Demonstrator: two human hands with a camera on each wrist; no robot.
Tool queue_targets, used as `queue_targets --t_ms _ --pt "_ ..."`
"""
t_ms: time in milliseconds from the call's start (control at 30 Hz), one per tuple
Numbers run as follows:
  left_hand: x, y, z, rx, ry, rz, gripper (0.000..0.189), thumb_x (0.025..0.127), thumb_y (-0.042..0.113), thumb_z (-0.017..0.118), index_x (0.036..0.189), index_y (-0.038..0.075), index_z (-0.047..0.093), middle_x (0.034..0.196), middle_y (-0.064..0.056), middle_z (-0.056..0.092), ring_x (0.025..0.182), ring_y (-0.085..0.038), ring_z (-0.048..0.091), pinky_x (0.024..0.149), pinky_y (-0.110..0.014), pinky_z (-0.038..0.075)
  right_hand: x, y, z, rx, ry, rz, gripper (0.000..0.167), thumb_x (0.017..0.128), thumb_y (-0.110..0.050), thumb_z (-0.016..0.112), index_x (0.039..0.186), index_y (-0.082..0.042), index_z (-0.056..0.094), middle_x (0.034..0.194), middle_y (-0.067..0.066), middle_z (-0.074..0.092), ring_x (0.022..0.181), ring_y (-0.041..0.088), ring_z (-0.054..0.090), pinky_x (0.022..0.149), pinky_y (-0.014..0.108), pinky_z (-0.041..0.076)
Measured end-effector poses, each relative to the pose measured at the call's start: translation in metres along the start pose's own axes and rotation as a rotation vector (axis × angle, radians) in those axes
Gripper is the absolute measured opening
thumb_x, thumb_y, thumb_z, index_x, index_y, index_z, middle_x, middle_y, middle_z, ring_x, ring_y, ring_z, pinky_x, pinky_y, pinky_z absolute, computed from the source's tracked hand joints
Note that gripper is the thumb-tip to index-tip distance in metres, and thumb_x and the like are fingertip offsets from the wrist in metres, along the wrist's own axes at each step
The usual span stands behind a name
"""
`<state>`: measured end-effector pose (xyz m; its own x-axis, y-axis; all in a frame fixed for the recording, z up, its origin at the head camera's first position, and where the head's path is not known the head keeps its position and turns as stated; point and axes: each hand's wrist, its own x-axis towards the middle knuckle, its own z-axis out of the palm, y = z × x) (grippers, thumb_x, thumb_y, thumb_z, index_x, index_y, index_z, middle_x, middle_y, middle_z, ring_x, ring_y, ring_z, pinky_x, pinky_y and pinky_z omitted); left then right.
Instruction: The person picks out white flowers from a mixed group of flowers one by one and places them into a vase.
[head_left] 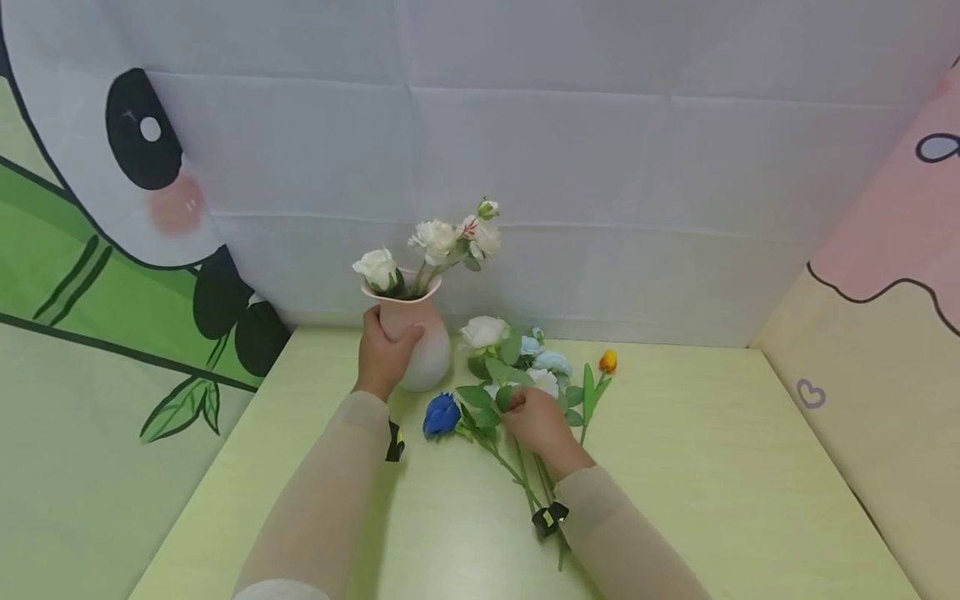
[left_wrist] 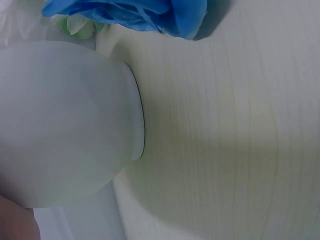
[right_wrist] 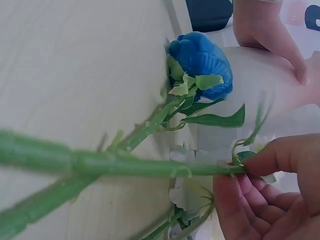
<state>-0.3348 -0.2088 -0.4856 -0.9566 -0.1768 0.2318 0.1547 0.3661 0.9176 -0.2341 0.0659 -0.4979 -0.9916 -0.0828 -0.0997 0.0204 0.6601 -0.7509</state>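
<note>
In the head view, the left hand grips the rounded pink-and-white vase, toward the back left of the pale wood-grain table; white artificial flowers stand inside. The right hand is among loose flowers.

Left wrist: the vase's pale base shows near a blue artificial flower.

Right wrist: thumb and fingers pinch a green knobbly stem, crossing the blue flower's stem.

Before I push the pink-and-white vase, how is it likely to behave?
The pink-and-white vase could tip rather easily, since its round belly narrows to a smaller foot and white flowers lean out of the top. Its surface looks smooth, so it may be somewhat slippery.
</note>
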Motion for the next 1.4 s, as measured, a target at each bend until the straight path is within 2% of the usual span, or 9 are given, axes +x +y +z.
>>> queue_targets --t_ms 200,367,467,567,733,833,967,1067,1400 --pt "0.000 -0.001 0.000 0.009 0.005 0.004 0.093 0.086 0.058 0.077 0.154 0.013 0.032 0.141 -0.018 0.053 0.125 -0.036 0.053 0.104 -0.057 0.043 -0.002 0.002 -0.002 0.094 0.011 0.041 0.033 0.093 -0.009 0.069 0.123 0.003 0.063 0.100 0.007 0.065 0.089 0.022 0.062 0.075 0.038 0.055" --pt "0.001 -0.002 0.000 0.006 0.007 0.010 0.093 0.087 0.057 0.078 0.154 0.012 0.032 0.142 -0.018 0.052 0.126 -0.036 0.053 0.105 -0.057 0.042 -0.004 0.005 -0.002 0.157 -0.011 0.010 0.026 0.098 -0.004 0.063 0.121 0.008 0.061 0.073 0.002 0.054 0.063 0.016 0.050 0.063 0.033 0.043" --pt "0.000 -0.002 0.000 0.009 0.005 0.005 0.093 0.087 0.056 0.077 0.154 0.012 0.031 0.144 -0.018 0.051 0.128 -0.035 0.052 0.106 -0.057 0.042 -0.006 0.009 -0.001 0.218 -0.028 0.003 0.029 0.099 -0.003 0.062 0.125 0.009 0.060 0.067 0.002 0.053 0.060 0.014 0.055 0.063 0.031 0.046" --pt "-0.001 -0.002 -0.001 0.009 0.001 0.004 0.093 0.088 0.054 0.077 0.155 0.010 0.030 0.144 -0.019 0.051 0.129 -0.035 0.052 0.107 -0.056 0.041 -0.007 0.012 0.000 0.274 -0.037 0.009 0.041 0.100 -0.003 0.063 0.138 0.007 0.056 0.071 0.003 0.056 0.071 0.017 0.067 0.073 0.034 0.055" --pt "-0.002 -0.002 -0.001 0.005 0.004 0.000 0.092 0.087 0.054 0.078 0.154 0.011 0.031 0.143 -0.018 0.052 0.127 -0.035 0.053 0.106 -0.056 0.042 -0.007 0.014 -0.001 0.374 -0.060 0.025 0.019 0.101 0.000 0.061 0.119 0.005 0.058 0.070 0.003 0.048 0.076 0.023 0.070 0.074 0.040 0.059" --pt "-0.001 -0.003 -0.001 0.006 0.007 0.005 0.093 0.087 0.056 0.078 0.153 0.011 0.032 0.142 -0.018 0.052 0.126 -0.035 0.053 0.105 -0.057 0.042 -0.009 0.012 -0.003 0.415 -0.057 0.037 0.022 0.102 0.000 0.060 0.122 0.007 0.057 0.074 0.004 0.050 0.076 0.025 0.070 0.071 0.040 0.059" --pt "-0.001 -0.004 -0.001 0.003 0.002 0.013 0.095 0.086 0.059 0.077 0.154 0.011 0.032 0.142 -0.018 0.052 0.126 -0.036 0.053 0.105 -0.057 0.042 -0.011 0.008 -0.006 0.428 -0.027 0.045 0.040 0.103 -0.002 0.058 0.140 0.010 0.050 0.093 0.012 0.061 0.078 0.027 0.071 0.070 0.037 0.058" --pt "-0.001 -0.005 0.000 0.004 -0.001 0.010 0.096 0.085 0.061 0.077 0.154 0.011 0.032 0.142 -0.018 0.052 0.126 -0.035 0.053 0.105 -0.058 0.042 -0.011 0.006 -0.008 0.412 0.000 0.047 0.042 0.103 -0.004 0.059 0.141 0.010 0.050 0.102 0.015 0.064 0.079 0.027 0.071 0.070 0.034 0.058" --pt "0.002 -0.003 0.000 0.016 0.007 0.024 0.095 0.086 0.059 0.077 0.154 0.011 0.031 0.143 -0.018 0.052 0.126 -0.035 0.052 0.106 -0.057 0.042 -0.012 -0.004 -0.020 0.374 0.073 -0.011 0.035 0.100 -0.008 0.066 0.131 0.006 0.058 0.092 0.009 0.065 0.073 0.020 0.066 0.074 0.035 0.055"
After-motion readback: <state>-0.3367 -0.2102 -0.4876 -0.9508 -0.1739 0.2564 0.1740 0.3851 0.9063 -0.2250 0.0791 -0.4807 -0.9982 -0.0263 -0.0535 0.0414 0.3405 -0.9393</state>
